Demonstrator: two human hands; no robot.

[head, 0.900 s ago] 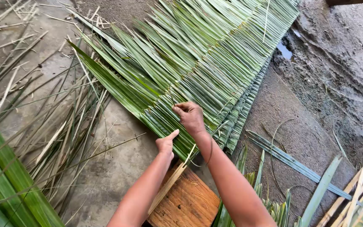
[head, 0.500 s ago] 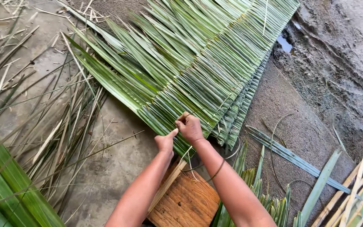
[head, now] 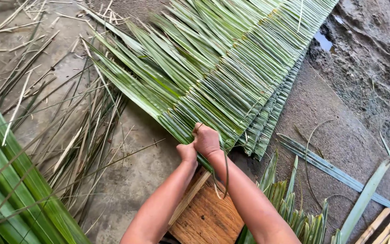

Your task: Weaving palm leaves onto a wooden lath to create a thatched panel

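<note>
- The person's right hand (head: 206,141) is closed in a fist on the near edge of the woven palm-leaf panel (head: 231,68), gripping a thin binding strip (head: 226,174) that loops down beside the forearm; holding it tight at the edge likely keeps the stitch taut.
- The left hand (head: 188,152) is also curled shut, pressed against the right one at the same edge, seemingly pinching the folded leaflets so that they stay stacked while the strip is drawn.
- The panel lies flat on the concrete floor (head: 136,176), stretching away from the person, its near corner right at the hands.
- A wooden block (head: 206,217) sits under the forearms, just below the panel's edge, with a pale stick (head: 190,196) slanting across it.
- Loose dry leaflets (head: 64,131) lie scattered to the left.
- Compared with 0.9 s ago, the right hand has slid from further up the panel down to its edge, the left thumb no longer sticks out, and the two hands now touch.
</note>
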